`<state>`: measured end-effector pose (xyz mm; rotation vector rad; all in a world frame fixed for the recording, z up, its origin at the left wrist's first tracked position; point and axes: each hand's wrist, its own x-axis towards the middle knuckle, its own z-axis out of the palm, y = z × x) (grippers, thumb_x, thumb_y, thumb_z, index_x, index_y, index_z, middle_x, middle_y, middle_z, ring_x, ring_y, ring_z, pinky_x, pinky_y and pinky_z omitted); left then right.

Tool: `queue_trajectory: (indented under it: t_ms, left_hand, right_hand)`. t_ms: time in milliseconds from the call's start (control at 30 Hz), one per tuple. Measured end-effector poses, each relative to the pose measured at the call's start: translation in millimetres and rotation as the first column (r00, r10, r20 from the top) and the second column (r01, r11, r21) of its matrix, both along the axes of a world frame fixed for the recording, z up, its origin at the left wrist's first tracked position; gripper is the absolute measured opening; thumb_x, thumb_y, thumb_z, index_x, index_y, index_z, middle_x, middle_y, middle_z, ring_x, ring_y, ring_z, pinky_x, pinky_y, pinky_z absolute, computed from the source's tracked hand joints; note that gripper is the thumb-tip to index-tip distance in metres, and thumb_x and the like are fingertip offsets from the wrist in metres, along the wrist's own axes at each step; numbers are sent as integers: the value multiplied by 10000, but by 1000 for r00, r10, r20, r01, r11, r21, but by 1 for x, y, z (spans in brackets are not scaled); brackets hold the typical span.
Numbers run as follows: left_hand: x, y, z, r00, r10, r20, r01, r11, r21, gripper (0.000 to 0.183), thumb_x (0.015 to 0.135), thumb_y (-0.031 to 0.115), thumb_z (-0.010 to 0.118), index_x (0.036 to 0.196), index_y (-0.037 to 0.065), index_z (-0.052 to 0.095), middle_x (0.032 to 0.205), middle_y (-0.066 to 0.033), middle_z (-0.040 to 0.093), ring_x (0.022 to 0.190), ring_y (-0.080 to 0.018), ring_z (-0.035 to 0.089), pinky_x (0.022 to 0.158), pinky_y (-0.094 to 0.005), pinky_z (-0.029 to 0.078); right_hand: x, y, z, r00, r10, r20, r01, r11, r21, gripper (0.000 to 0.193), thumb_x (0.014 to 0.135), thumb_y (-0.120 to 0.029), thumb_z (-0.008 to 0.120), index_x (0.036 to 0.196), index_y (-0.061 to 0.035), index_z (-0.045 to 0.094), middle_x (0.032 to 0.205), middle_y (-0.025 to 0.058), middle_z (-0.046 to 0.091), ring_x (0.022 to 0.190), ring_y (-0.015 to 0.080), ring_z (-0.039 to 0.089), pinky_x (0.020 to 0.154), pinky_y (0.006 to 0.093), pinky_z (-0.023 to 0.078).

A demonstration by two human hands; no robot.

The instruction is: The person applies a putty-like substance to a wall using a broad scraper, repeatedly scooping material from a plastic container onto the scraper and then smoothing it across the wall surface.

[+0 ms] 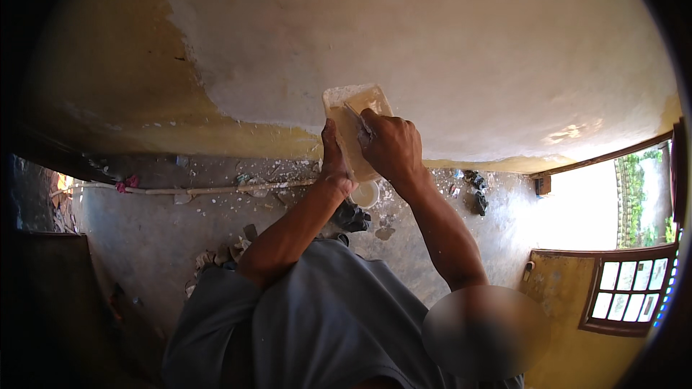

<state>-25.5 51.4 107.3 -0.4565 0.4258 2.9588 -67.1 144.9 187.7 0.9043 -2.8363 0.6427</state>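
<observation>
My left hand (334,158) is closed on the side of a cream rectangular tray (352,92), with its thumb along the left rim. White residue coats the tray's far edge. Over the tray's open top, my right hand (393,145) grips a putty knife (351,109); its thin blade points into the tray, and the handle is mostly hidden by the fingers. Just beyond both hands rises a wall (404,36), its larger part covered in a pale smooth coat. Old yellow paint (130,50) shows at the left and along the bottom.
White flakes and scraps litter the grey floor (151,223). A long pole (216,190) lies along the wall's foot. Below my hands are a pale bucket (369,193) and a black plastic bag (353,217). Another dark bag (478,194) lies right. A bright doorway (577,205) and window (629,290) stand at far right.
</observation>
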Motion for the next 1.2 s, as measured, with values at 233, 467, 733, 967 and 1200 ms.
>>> queue_trajectory:
  t_ms: [233,467,733,967,1200]
  left_hand:
    - [-3,-14,-3,999,-23,-35,24,1000,15,959,803,894,259,1475,222,387,1428,-100,495,1298,-312,507,1048,-548,448]
    - [-20,-26,-24,995,-38,-95,38,999,1,912,856,844,247,1475,189,383,1422,-98,501,1287,-314,518,1049,-546,450]
    - [-29,-46,-29,998,-7,-66,13,996,91,838,905,789,254,1449,172,413,1402,-101,517,1267,-295,537,1045,-537,458]
    - [-29,-61,-28,987,124,-106,-110,986,127,809,934,755,217,1435,157,427,1373,-110,537,1252,-289,551,1054,-501,462]
    - [-48,-18,-19,984,159,-80,-151,984,97,807,926,764,222,1439,176,426,1373,-114,538,1239,-305,563,1028,-525,480]
  right_hand:
    - [-22,5,-1,995,-95,9,95,976,-195,191,789,-195,702,949,-96,668,781,200,670,756,424,645,661,498,510]
    - [-13,-16,-2,992,-120,44,124,989,-80,145,827,-207,643,904,-85,630,749,215,663,742,446,649,673,531,512]
    - [-39,-43,-4,959,-278,48,277,961,24,185,813,-210,688,935,-71,686,806,195,681,793,414,656,689,491,516]
    - [-45,-55,-9,999,-16,33,18,997,-69,141,819,-178,689,910,-70,682,770,190,674,765,411,655,661,481,516]
    - [-80,-26,-1,999,-34,15,33,998,45,149,795,-177,646,902,-73,656,780,214,670,764,433,651,684,523,514]
